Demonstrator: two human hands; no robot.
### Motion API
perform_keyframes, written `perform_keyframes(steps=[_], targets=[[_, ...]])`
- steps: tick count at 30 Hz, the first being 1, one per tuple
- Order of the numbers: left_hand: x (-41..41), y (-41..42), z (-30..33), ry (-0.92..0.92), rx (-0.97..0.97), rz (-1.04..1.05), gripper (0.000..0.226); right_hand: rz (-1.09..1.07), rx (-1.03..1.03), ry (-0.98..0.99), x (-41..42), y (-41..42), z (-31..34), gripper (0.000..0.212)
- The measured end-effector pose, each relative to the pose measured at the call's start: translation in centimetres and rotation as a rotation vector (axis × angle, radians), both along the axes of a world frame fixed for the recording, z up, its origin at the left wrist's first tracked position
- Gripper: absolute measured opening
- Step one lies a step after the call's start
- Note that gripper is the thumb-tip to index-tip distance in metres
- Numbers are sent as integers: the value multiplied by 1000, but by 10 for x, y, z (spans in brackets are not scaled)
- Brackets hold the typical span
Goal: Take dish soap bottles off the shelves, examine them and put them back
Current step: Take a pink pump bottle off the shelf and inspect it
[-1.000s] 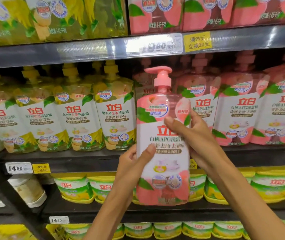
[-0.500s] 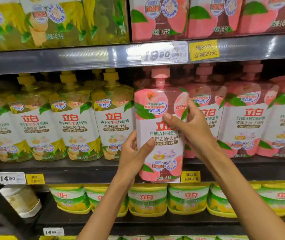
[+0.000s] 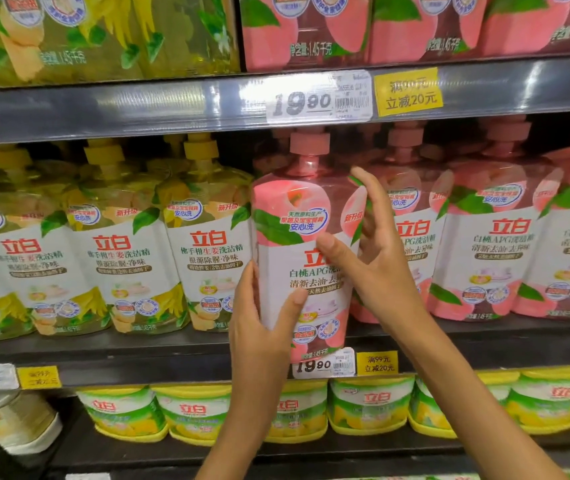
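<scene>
Upright pink soap bottle [image 3: 306, 258] at the shelf's [image 3: 138, 351] front edge; left hand [image 3: 259, 323] clasps its lower side; right hand [image 3: 377, 265], fingers loosened, rests against its front.

Shelf counts: dish soap bottles by colour

Middle shelf [image 3: 159, 355]: four yellow dish soap bottles [image 3: 207, 251], four pink dish soap bottles [image 3: 491, 251] in the front row. Two white price tags [image 3: 318, 98] read 19.90; two hands [image 3: 259, 327].

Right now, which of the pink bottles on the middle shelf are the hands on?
The leftmost pink bottle, next to the yellow bottles. The left hand grips its lower side and the right hand touches its front; the other pink bottles stand untouched.
</scene>
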State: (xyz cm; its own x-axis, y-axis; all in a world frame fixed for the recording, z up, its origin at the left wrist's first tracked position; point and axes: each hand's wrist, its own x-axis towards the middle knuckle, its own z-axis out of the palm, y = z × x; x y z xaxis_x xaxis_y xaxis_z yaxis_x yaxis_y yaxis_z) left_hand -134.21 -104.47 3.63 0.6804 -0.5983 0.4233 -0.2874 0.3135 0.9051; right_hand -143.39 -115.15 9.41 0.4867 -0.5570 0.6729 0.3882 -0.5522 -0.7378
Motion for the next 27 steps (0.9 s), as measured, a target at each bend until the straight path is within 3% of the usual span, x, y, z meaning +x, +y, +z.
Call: perform_keyframes(steps=[4, 8, 16, 27], targets=[[-14, 0, -6, -25, -11, 86, 71, -21, -15, -11, 0, 2, -1, 69], [-15, -2, -7, -168, 32, 141, 68, -56, -31, -14, -3, 1, -1, 71], [-6, -2, -15, -142, 33, 65, 87, -101, -52, -34, -1, 3, -2, 69], [-19, 7, -17, 39, -93, -40, 87, -161, -69, -30, -2, 17, 0, 62]])
